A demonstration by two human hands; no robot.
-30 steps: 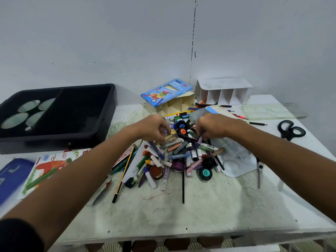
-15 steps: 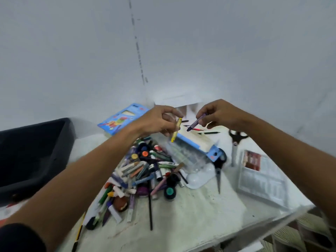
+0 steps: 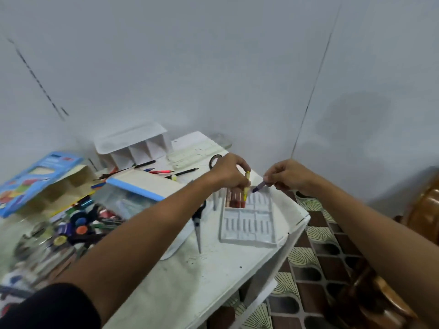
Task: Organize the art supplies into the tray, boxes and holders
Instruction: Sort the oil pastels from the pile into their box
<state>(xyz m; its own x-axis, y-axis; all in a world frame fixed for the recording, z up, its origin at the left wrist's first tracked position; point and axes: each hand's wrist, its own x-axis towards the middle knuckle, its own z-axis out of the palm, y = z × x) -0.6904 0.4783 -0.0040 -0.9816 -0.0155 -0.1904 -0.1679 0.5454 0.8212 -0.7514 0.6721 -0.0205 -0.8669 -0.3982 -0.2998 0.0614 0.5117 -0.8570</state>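
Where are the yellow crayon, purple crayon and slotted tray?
yellow crayon [image 3: 246, 189], head view, mid-shaft below left fingers
purple crayon [image 3: 258, 186], head view, exposed shaft
slotted tray [image 3: 249, 242], head view, near rim

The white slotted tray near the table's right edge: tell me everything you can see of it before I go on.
The white slotted tray looks like thin moulded plastic, with blocks of narrow slots. It lies flat by the table's right edge. Brown and reddish sticks fill its far left block; the other slots look empty. The left hand holds a yellow crayon upright over that block, and the right hand a purple crayon over the far edge.
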